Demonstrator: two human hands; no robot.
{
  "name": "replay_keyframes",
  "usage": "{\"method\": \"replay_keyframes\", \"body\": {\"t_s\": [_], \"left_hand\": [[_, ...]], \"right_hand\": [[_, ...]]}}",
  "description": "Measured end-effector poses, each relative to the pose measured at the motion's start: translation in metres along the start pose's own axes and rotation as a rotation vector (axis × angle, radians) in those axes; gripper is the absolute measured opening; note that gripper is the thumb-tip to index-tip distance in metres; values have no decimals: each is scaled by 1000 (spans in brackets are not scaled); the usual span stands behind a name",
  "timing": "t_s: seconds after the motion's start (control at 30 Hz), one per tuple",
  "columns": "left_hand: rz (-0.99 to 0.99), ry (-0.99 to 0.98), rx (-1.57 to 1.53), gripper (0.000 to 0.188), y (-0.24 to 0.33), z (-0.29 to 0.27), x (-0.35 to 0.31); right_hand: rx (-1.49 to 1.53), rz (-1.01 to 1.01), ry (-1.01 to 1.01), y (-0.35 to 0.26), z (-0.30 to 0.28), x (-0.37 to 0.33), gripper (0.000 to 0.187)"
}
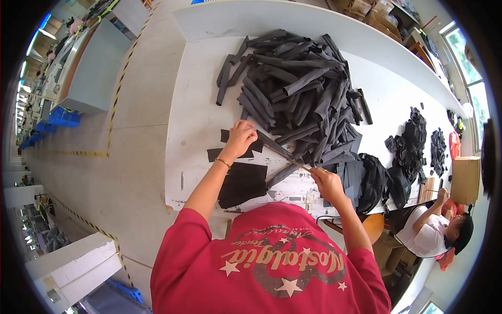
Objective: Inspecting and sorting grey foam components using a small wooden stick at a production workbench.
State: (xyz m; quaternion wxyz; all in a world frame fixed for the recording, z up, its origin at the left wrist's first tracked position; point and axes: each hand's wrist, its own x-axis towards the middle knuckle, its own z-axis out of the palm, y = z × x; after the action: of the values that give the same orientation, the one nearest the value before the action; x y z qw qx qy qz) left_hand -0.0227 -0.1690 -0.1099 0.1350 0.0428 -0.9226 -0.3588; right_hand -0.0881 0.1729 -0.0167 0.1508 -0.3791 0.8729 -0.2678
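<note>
My left hand (241, 140) pinches the upper left end of a narrow dark grey fabric tube (275, 145). From the tube's other end a thin brownish stick (300, 165) runs slantwise to my right hand (328, 184), whose fingers are wrapped round it. How far the stick reaches inside the fabric is hidden. Beyond both hands lies a large heap of similar dark grey fabric tubes (298, 89). Close under my left wrist are small black fabric strips (215, 154) and a stack of wider black fabric pieces (243, 183).
Black bags (374, 180) and a pile of small black pieces (410, 144) lie along the white table (196, 94) to the right. A co-worker in a white shirt (426, 233) sits beyond, near a cardboard box (465, 179). A raised white panel (314, 26) borders the table's far side.
</note>
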Motion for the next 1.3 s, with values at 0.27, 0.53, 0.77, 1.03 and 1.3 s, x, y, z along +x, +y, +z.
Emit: {"method": "replay_keyframes", "body": {"t_s": [0.27, 0.53, 0.77, 1.03, 1.3], "left_hand": [[138, -23, -38, 7, 46, 8, 0], [-525, 595, -1360, 54, 101, -10, -30], [-818, 695, -1969, 27, 109, 49, -46], [-767, 957, -1491, 23, 78, 17, -33], [-659, 1051, -1718, 29, 16, -87, 8]], "right_hand": [[110, 16, 15, -28, 23, 33, 18], [789, 200, -218, -42, 63, 29, 21], [465, 167, 154, -77, 99, 28, 17], [392, 139, -220, -53, 80, -39, 16], [267, 265, -271, -44, 11, -65, 14]]}}
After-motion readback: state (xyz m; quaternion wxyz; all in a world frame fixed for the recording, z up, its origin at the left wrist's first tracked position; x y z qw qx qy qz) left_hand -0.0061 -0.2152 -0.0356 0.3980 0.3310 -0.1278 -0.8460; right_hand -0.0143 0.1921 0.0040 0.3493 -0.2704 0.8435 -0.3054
